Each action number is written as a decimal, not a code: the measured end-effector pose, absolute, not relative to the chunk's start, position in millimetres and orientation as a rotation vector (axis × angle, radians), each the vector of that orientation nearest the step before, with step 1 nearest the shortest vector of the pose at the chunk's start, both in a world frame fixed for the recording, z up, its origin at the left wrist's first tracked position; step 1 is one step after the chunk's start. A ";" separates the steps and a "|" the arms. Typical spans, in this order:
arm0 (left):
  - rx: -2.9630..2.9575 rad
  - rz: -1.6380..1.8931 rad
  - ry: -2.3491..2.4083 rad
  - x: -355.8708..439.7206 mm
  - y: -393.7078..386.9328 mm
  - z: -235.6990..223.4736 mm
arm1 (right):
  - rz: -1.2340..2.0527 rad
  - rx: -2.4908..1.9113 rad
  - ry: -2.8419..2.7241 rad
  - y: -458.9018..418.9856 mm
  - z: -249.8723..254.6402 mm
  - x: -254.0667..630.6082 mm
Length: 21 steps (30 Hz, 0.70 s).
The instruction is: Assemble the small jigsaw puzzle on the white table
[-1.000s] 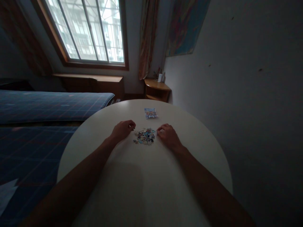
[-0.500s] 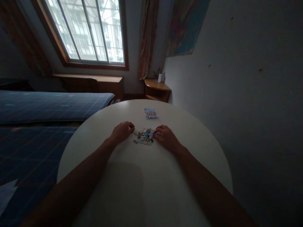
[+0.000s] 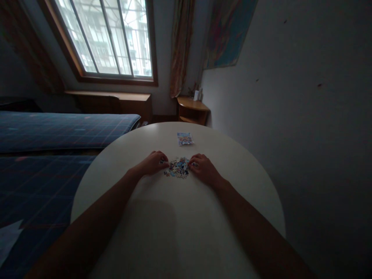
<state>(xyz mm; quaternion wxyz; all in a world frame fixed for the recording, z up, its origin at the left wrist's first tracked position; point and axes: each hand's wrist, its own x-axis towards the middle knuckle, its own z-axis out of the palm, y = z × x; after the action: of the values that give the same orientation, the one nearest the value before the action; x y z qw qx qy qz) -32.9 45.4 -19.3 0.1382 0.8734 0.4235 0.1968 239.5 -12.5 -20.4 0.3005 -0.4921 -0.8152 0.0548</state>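
Note:
A loose pile of small jigsaw puzzle pieces [image 3: 178,168], mostly blue, white and dark, lies on the round white table [image 3: 186,221]. My left hand [image 3: 154,162] rests at the pile's left edge, thumb and fingers curled together. A few pieces show in the gap of its grip, but what the fingertips pinch is too small to make out. At the right edge, my right hand [image 3: 203,166] has its fingers bent around a puzzle piece [image 3: 194,164]. Beyond the pile lies a small colourful printed packet [image 3: 185,138], flat on the table and touched by neither hand.
Left of the table is a bed with a blue plaid cover [image 3: 52,131], and some white paper [image 3: 8,238] lies at lower left. A wooden corner shelf [image 3: 192,103] stands behind the table. The bare wall [image 3: 290,128] runs along the right.
My left hand has shifted slightly right and towards me, now reaching the pile's left edge. My right hand, the pile and the packet look the same.

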 end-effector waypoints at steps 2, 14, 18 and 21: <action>2.504 0.581 1.213 -32.0 44.1 -18.0 | 0.147 -1.303 -2.165 -12.3 -20.5 239.4; 2.328 0.669 1.039 -25.7 36.1 -7.5 | 0.169 -1.260 -2.164 -16.3 -16.5 233.6; 2.281 0.705 0.942 -15.9 29.3 -2.9 | 0.199 -1.219 -2.156 -20.1 -13.8 227.1; 2.252 0.731 0.896 -8.3 24.1 -2.2 | 0.245 -1.170 -2.166 -23.0 -10.9 221.7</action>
<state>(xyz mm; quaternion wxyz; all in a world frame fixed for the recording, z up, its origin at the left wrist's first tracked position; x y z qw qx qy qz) -8.3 24.1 -2.2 0.3001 0.8486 0.3376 0.2754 221.7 -23.0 -10.9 0.3276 -0.4468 -0.8273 0.0935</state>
